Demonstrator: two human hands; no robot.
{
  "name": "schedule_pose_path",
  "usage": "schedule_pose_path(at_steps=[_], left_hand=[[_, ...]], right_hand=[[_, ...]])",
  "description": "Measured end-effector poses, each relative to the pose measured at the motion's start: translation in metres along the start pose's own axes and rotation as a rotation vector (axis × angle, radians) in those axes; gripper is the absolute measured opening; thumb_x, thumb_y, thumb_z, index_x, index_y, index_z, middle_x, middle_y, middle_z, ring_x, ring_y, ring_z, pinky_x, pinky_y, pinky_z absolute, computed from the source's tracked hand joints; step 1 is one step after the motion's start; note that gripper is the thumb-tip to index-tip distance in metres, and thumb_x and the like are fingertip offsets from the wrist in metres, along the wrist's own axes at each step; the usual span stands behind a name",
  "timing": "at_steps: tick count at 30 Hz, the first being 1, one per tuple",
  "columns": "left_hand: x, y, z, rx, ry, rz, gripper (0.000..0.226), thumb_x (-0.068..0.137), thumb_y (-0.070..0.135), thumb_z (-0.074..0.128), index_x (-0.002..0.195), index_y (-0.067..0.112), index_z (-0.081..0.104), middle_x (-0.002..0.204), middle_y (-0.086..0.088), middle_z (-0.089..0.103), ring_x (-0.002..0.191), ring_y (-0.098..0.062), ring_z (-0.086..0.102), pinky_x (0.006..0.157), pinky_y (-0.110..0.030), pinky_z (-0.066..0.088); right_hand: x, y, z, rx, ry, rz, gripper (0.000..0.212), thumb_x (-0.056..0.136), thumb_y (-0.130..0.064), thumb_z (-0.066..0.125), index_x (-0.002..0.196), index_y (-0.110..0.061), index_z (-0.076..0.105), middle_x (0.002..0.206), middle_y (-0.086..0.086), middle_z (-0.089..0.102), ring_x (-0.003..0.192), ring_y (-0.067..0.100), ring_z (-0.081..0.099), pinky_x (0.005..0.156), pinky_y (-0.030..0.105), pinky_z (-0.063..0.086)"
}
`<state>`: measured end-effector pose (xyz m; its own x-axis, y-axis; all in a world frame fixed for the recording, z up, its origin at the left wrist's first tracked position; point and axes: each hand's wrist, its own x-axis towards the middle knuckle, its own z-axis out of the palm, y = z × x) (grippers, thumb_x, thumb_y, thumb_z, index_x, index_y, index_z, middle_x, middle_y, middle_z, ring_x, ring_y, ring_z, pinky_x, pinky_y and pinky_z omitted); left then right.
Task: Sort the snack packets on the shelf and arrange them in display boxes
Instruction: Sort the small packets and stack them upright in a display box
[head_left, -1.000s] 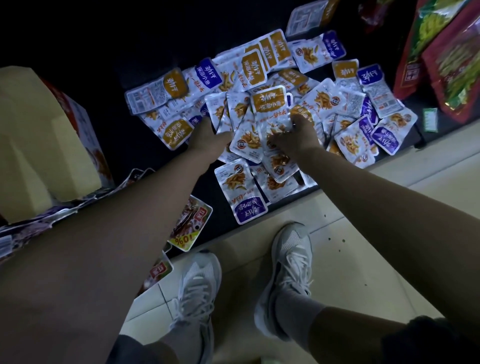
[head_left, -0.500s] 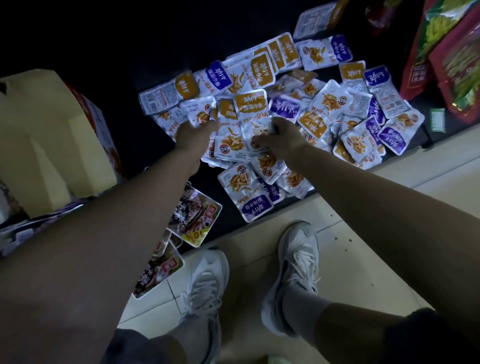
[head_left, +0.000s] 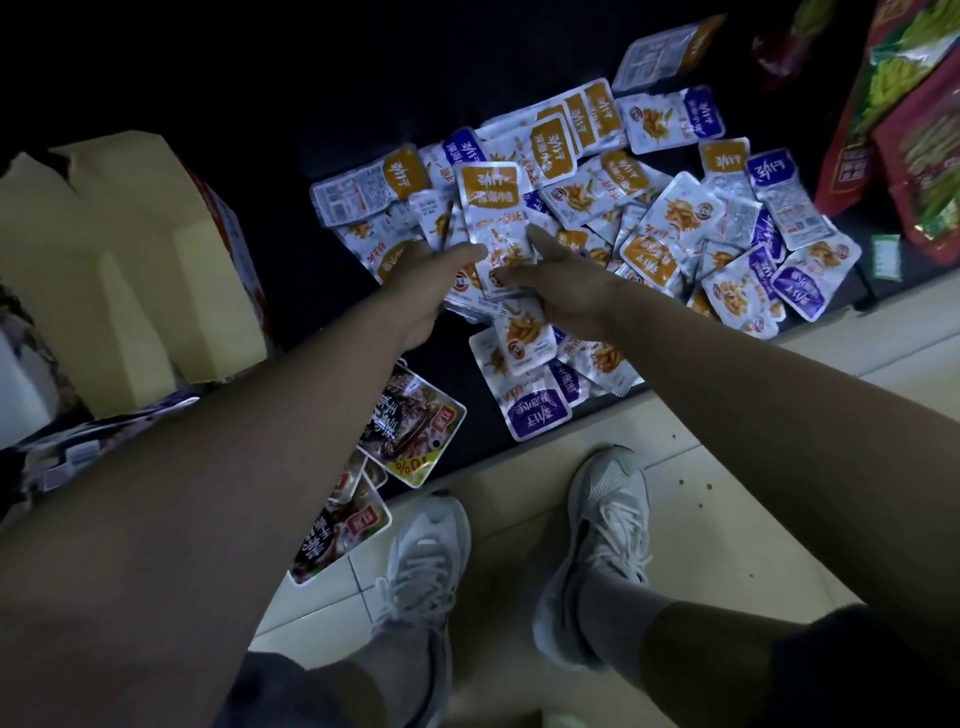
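Several small silver snack packets with orange or purple labels lie in a loose pile (head_left: 675, 228) on the dark bottom shelf (head_left: 457, 358). My left hand (head_left: 426, 280) and my right hand (head_left: 561, 280) meet at the pile's near left side and together hold a small stack of orange-labelled packets (head_left: 493, 208), raised a little above the rest. My left thumb lies on the stack's left edge, my right thumb on its right edge. The fingers under the stack are hidden.
An open cardboard display box (head_left: 135, 270) stands on the shelf at the left. Dark meat-snack packets (head_left: 410, 426) hang over the shelf's front edge. Large red and green bags (head_left: 914, 130) lean at the far right. My white shoes (head_left: 602, 540) stand on pale floor tiles.
Both hands have come together and gathered orange-labelled packets into one stack, which has risen from the pile. The view has shifted slightly, so the pile sits further right.
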<state>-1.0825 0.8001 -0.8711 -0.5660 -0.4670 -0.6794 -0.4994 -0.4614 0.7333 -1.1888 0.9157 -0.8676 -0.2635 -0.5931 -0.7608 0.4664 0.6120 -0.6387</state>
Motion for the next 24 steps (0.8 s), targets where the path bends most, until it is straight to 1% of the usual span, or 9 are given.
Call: schedule_pose_path(at_steps=[2, 5, 7, 10, 13, 17, 20, 22, 24], left_hand=[[0.002, -0.002, 0.001, -0.003, -0.020, -0.006, 0.064, 0.086, 0.036, 0.070, 0.141, 0.016, 0.043, 0.146, 0.002, 0.044, 0.127, -0.016, 0.044, 0.104, -0.037, 0.036], [0.000, -0.001, -0.006, -0.029, 0.038, -0.017, 0.031, 0.086, 0.026, 0.071, 0.115, 0.019, 0.061, 0.110, 0.003, 0.062, 0.101, -0.015, 0.058, 0.082, -0.028, 0.047], [0.001, -0.003, -0.014, -0.054, 0.079, -0.037, 0.033, 0.083, 0.026, 0.075, 0.112, 0.015, 0.064, 0.108, 0.000, 0.068, 0.099, -0.020, 0.066, 0.085, -0.036, 0.054], [0.002, -0.007, -0.021, -0.102, 0.098, -0.040, 0.020, 0.083, 0.023, 0.074, 0.101, 0.016, 0.069, 0.096, -0.002, 0.073, 0.084, -0.019, 0.071, 0.090, -0.041, 0.055], [-0.001, -0.012, -0.021, -0.071, 0.100, -0.012, 0.009, 0.084, 0.021, 0.073, 0.092, 0.020, 0.069, 0.094, 0.000, 0.072, 0.085, -0.017, 0.070, 0.088, -0.038, 0.055], [-0.001, -0.017, -0.030, -0.100, 0.229, 0.034, 0.019, 0.084, 0.022, 0.073, 0.100, 0.013, 0.068, 0.102, -0.007, 0.072, 0.086, -0.021, 0.070, 0.082, -0.037, 0.056], [-0.006, -0.022, -0.043, -0.071, 0.222, -0.009, 0.011, 0.084, 0.023, 0.074, 0.091, 0.017, 0.067, 0.098, -0.005, 0.072, 0.078, -0.018, 0.069, 0.078, -0.034, 0.055], [-0.012, -0.026, -0.047, -0.017, 0.180, -0.028, 0.020, 0.083, 0.026, 0.075, 0.097, 0.014, 0.067, 0.108, -0.007, 0.070, 0.088, -0.021, 0.069, 0.085, -0.037, 0.054], [-0.021, -0.028, -0.045, 0.037, 0.137, -0.033, 0.043, 0.077, 0.037, 0.079, 0.109, 0.012, 0.064, 0.119, -0.004, 0.065, 0.109, -0.024, 0.062, 0.101, -0.043, 0.044]], right_hand=[[0.002, 0.001, 0.003, -0.020, -0.038, -0.025, 0.080, 0.097, -0.005, 0.053, 0.155, -0.025, 0.001, 0.159, 0.009, 0.021, 0.123, 0.021, 0.051, 0.092, 0.030, 0.049], [0.001, -0.002, 0.003, 0.072, -0.105, -0.011, 0.072, 0.099, 0.005, 0.042, 0.155, -0.023, 0.007, 0.159, 0.008, 0.019, 0.136, 0.027, 0.040, 0.106, 0.036, 0.044], [0.000, -0.003, -0.002, 0.060, -0.126, 0.019, 0.065, 0.098, 0.003, 0.044, 0.154, -0.016, 0.016, 0.152, 0.012, 0.035, 0.126, 0.026, 0.051, 0.106, 0.041, 0.044], [-0.007, -0.004, -0.005, -0.173, -0.124, 0.048, 0.039, 0.096, -0.001, 0.051, 0.135, -0.001, 0.047, 0.118, 0.011, 0.063, 0.099, 0.018, 0.063, 0.091, 0.030, 0.052], [-0.005, -0.002, -0.009, -0.231, -0.089, 0.053, 0.034, 0.094, 0.002, 0.054, 0.127, 0.001, 0.054, 0.127, 0.009, 0.059, 0.118, 0.024, 0.056, 0.106, 0.033, 0.043], [-0.003, 0.001, -0.024, -0.213, 0.044, 0.021, 0.017, 0.091, 0.001, 0.058, 0.106, -0.006, 0.062, 0.102, 0.010, 0.067, 0.093, 0.024, 0.066, 0.080, 0.031, 0.055], [-0.002, 0.002, -0.033, -0.157, 0.235, -0.079, 0.004, 0.088, -0.005, 0.062, 0.090, -0.009, 0.061, 0.088, 0.015, 0.065, 0.074, 0.028, 0.061, 0.056, 0.032, 0.049], [-0.001, 0.000, -0.027, -0.081, 0.211, -0.084, 0.012, 0.088, -0.002, 0.061, 0.099, -0.006, 0.061, 0.099, 0.022, 0.065, 0.088, 0.034, 0.065, 0.075, 0.038, 0.057], [-0.001, -0.003, -0.012, -0.064, 0.118, -0.038, 0.025, 0.089, -0.002, 0.061, 0.113, -0.004, 0.056, 0.120, 0.026, 0.061, 0.112, 0.036, 0.061, 0.100, 0.047, 0.049]])
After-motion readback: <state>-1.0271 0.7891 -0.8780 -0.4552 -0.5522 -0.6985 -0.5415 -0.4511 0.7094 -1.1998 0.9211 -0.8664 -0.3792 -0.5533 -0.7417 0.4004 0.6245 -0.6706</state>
